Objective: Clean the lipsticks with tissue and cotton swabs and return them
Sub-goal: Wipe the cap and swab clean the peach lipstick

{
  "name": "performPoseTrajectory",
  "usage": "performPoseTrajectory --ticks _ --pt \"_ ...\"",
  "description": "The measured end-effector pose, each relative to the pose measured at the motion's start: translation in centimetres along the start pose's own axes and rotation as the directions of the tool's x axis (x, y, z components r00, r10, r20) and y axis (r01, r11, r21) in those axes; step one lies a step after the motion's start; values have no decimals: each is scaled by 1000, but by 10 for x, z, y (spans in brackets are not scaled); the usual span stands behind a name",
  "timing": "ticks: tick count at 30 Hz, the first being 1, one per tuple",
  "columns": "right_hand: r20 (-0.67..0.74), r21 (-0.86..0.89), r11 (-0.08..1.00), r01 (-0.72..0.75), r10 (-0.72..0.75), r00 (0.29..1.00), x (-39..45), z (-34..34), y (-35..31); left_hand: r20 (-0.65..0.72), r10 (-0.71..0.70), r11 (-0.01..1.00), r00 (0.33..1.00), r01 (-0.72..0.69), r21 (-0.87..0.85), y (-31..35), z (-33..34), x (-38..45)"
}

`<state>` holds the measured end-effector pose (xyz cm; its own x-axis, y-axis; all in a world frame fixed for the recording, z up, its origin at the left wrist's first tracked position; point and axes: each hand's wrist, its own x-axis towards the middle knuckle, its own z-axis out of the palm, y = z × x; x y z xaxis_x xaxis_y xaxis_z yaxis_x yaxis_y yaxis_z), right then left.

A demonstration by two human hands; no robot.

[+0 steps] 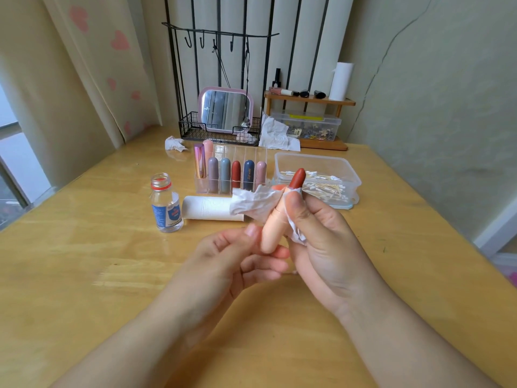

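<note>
Head view: wooden table (pixel 84 275), acrylic organizer (pixel 237 189) of capped lipsticks at the back. Open lipstick (pixel 275 219) upright above the table, long axis tilted slightly right, red tip up. Left hand (pixel 237 256) pinching its base; right hand (pixel 316 228) pressing tissue (pixel 251 204) around the collar. Wiping likely upward along that axis.

The lipstick's (pixel 272 224) upper tube is hidden by tissue (pixel 253 204) and the right hand's (pixel 321 242) thumb — the bottle (pixel 167 204) label is too small to be read, and both forearms are cut off at the bottom edge.
</note>
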<state>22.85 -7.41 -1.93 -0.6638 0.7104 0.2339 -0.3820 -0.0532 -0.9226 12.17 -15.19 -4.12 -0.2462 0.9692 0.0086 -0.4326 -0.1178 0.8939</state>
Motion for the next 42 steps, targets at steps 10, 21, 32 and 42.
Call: performPoseTrajectory --ticks 10,21,32,42 --pt "-66 6 1000 21 -21 998 3 0 5 -93 209 966 974 -190 178 -5 -3 3" --pt "-65 32 998 -49 51 997 0 3 11 -30 159 979 987 -154 137 -6 -2 2" --pt "-381 -237 963 -126 27 924 2 -1 9 -65 136 953 989 -113 282 -5 -6 5" --pt "-115 -990 108 -87 -283 952 41 -63 6 -231 243 898 942 -129 420 4 -31 20"
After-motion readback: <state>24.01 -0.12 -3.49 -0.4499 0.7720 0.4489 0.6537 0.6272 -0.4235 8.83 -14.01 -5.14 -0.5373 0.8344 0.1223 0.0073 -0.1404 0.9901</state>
